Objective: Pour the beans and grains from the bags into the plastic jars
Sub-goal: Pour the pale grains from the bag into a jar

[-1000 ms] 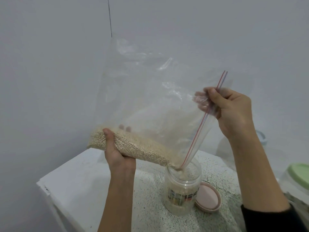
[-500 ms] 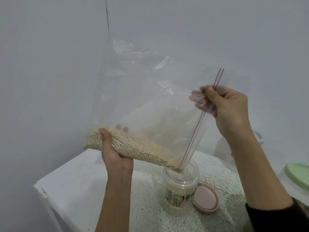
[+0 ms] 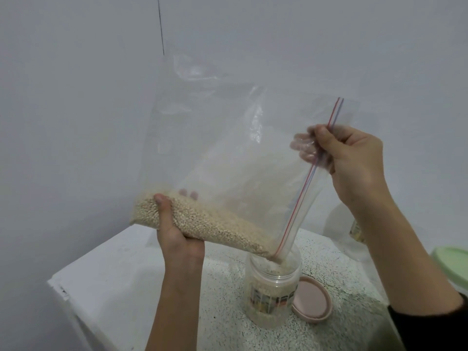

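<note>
While bag [image 3: 228, 148] corner enters jar [image 3: 273, 295] (rim near).

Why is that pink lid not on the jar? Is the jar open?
Open. The pink lid lies on the table beside the jar, and the bag corner dips into its mouth.

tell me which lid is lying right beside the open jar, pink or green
The pink lid, flat on the table against the jar. The green lid sits far off at the right edge.
</note>
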{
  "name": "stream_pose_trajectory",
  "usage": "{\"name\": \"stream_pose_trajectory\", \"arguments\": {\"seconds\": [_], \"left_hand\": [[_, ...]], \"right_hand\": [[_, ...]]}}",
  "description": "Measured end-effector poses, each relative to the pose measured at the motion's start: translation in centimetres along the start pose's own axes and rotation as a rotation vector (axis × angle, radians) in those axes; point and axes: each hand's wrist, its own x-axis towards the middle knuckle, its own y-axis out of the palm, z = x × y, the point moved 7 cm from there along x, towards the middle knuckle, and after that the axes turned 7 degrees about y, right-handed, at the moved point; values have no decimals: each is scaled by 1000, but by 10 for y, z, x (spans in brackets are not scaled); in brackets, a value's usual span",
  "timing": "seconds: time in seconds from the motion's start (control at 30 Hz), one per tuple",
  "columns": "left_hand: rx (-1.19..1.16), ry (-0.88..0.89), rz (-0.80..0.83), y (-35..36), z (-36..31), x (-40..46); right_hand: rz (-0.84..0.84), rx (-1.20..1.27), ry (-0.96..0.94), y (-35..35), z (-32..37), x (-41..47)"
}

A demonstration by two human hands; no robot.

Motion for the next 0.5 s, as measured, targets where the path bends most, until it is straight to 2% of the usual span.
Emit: {"name": "stream_pose_trajectory", "arguments": {"seconds": [0.5], "left_hand": [[21,-32,9,6,1,-3]], "right_hand": [[3,24,-5,-6,2,3]]}}
